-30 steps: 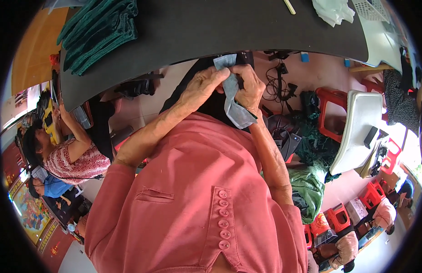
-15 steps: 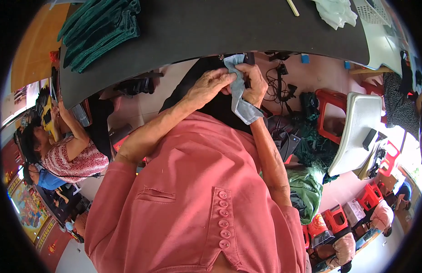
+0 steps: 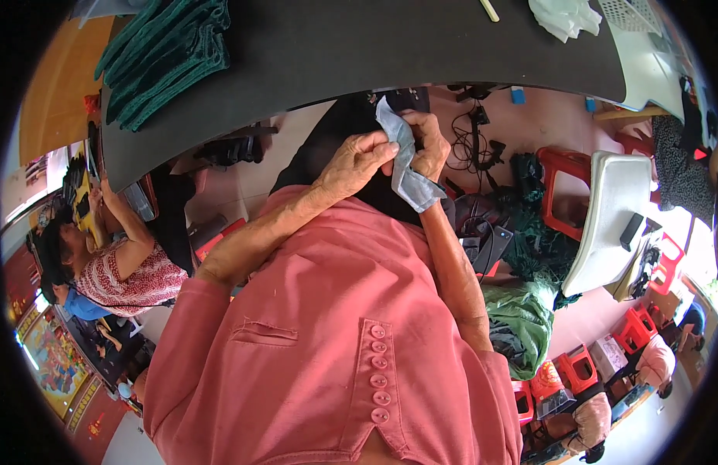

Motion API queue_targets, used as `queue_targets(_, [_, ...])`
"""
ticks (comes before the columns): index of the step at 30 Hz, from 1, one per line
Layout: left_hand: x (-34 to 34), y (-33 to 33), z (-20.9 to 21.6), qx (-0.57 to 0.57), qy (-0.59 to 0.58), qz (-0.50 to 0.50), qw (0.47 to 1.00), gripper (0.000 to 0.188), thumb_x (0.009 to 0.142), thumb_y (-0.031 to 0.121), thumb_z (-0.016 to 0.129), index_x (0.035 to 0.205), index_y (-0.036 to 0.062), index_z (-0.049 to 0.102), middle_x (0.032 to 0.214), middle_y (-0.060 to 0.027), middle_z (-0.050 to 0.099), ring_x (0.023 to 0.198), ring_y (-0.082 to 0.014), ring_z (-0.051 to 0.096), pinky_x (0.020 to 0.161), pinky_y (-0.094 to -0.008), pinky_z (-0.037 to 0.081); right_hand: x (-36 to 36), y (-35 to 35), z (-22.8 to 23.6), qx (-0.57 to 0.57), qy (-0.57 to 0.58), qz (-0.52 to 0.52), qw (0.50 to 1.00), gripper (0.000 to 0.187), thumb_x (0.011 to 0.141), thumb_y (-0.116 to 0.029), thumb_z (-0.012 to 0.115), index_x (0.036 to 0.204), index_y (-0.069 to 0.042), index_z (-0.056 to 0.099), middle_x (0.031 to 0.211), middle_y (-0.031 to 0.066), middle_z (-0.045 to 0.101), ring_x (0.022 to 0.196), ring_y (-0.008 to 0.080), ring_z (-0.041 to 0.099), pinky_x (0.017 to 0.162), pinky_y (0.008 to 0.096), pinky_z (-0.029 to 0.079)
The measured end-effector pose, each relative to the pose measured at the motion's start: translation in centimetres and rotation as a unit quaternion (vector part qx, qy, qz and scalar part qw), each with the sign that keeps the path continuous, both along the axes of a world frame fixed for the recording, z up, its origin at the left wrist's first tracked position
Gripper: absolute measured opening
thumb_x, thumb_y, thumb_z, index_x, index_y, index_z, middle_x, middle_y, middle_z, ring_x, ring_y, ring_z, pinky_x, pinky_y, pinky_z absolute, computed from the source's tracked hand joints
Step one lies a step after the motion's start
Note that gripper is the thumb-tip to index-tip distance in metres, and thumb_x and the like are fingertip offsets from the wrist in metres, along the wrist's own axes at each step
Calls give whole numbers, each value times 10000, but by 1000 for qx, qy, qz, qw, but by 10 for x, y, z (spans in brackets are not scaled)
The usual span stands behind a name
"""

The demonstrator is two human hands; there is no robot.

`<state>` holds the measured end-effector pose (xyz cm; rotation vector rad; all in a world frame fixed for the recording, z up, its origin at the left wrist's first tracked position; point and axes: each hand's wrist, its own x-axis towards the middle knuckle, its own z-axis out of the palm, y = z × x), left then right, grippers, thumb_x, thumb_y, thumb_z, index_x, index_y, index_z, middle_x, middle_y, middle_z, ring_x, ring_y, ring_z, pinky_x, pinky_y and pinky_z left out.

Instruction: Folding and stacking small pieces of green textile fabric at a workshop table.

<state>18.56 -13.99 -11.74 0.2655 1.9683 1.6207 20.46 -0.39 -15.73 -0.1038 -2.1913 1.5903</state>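
A narrow grey-blue strip of cloth (image 3: 415,188) hangs folded and creased between my two hands, over my lap and just short of the table's near edge. My left hand (image 3: 353,164) pinches it at its left side, thumb and fingers pressed together. From the other side, my right hand (image 3: 430,147) curls its fingers round the strip. The lower end drapes across my right wrist, while the upper end sticks up beside the right knuckles. Part of the right fingers is hidden behind the cloth.
Ahead spans a dark table (image 3: 336,58), with folded green velvety cloths (image 3: 169,66) at its left and a white crumpled bag (image 3: 566,17) at its far right. Right of me are a red stool (image 3: 564,190), a white chair (image 3: 611,217), cables (image 3: 471,143) and a green sack (image 3: 522,314). Another person (image 3: 127,263) sits left.
The cloth strip has shifted slightly, its upper end now standing up as a point further left. My left fingers have drawn back a little and closed to a pinch on its edge.
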Motion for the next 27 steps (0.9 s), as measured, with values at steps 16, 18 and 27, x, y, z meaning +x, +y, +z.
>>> queue_targets(16, [-5,4,-8,10,9,26,1000,309,932,295,497,795,24,559,602,2,513,570,-64,439,535,-245,363,1,0,-6,48,-3,-53,997,244,649,15,689,789,-39,497,679,38,526,555,118,482,527,245,412])
queue_targets(18, [-5,3,-9,10,7,22,1000,305,936,287,490,795,27,560,600,9,502,568,-65,425,529,-244,355,-2,-2,-6,18,19,-49,998,243,657,33,675,806,-30,493,707,35,552,588,96,503,528,235,420])
queue_targets(27, [-8,-1,-4,-8,-35,16,999,378,914,375,510,775,31,581,633,-4,554,584,-79,489,561,-251,399,1,1,-9,-33,-55,9,998,223,680,18,668,873,-31,570,712,72,589,601,144,570,541,260,453])
